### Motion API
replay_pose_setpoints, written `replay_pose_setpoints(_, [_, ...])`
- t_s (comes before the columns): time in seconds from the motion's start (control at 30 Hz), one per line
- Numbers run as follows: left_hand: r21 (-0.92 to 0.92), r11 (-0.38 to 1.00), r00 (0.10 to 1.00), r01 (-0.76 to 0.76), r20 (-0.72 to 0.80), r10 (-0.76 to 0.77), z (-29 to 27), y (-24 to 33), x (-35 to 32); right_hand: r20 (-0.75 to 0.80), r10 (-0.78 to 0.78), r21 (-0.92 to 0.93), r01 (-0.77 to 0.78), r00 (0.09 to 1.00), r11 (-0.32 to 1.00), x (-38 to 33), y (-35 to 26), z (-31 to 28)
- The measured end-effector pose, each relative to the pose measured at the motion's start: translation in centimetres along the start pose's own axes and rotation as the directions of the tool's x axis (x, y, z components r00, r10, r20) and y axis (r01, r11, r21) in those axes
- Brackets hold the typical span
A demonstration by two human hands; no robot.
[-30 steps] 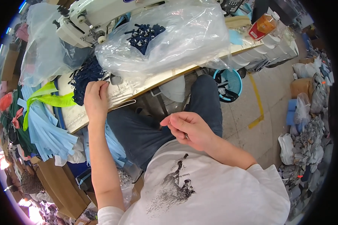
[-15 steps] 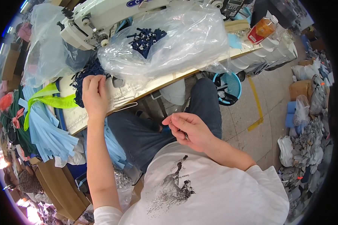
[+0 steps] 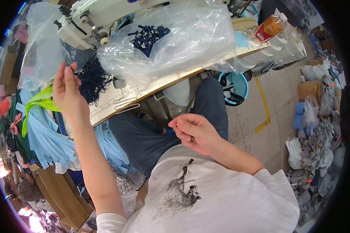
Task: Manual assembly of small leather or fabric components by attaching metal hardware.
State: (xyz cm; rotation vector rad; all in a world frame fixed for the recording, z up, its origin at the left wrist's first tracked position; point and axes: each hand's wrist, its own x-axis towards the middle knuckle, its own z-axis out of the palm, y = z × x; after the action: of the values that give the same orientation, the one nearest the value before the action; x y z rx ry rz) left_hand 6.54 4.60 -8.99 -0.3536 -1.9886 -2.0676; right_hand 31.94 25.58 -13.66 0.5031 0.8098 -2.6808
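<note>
My left hand [image 3: 70, 95] is raised over the table's left end, beside a pile of navy cord loops [image 3: 92, 82]. Its thumb and fingertips come together in a pinch; whatever is between them is too small to make out. Below it runs a neon green fabric strip [image 3: 42, 101]. Over my lap, my right hand [image 3: 198, 134] is closed around small metal pieces [image 3: 193, 138], one of them showing at the thumb and forefinger. More navy loops with small metal parts [image 3: 148, 40] lie on a clear plastic bag [image 3: 198, 42].
A white sewing machine [image 3: 93, 23] spans the back of the table. Light blue strips [image 3: 46, 132] hang off the left side. A bottle of orange drink [image 3: 271, 28] stands at the right. On the floor are a blue basket [image 3: 243, 87] and heaps of grey scraps [image 3: 315, 155].
My left hand has lifted off the navy pile and moved left and away from me, uncovering the loops. The right hand has hardly moved. The view has shifted slightly.
</note>
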Motion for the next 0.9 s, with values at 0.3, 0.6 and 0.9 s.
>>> replay_pose_setpoints(0.3, [-0.626,0.537,0.825,0.565,0.417,-0.382,0.3,5.2,-12.8,0.049,0.023,0.024,-0.024,0.999,0.999,0.3,-0.4,0.3])
replay_pose_setpoints(0.6, [-0.471,0.518,0.700,0.714,0.470,-0.538,3.2,4.2,-19.2,0.079,0.019,0.070,-0.025,0.997,0.997,0.3,0.1,0.8])
replay_pose_setpoints(0.9, [0.197,0.974,0.874,0.108,0.447,-0.188,3.6,4.0,-19.6,0.080,-0.065,0.064,0.060,0.995,0.996,0.2,0.2,0.6])
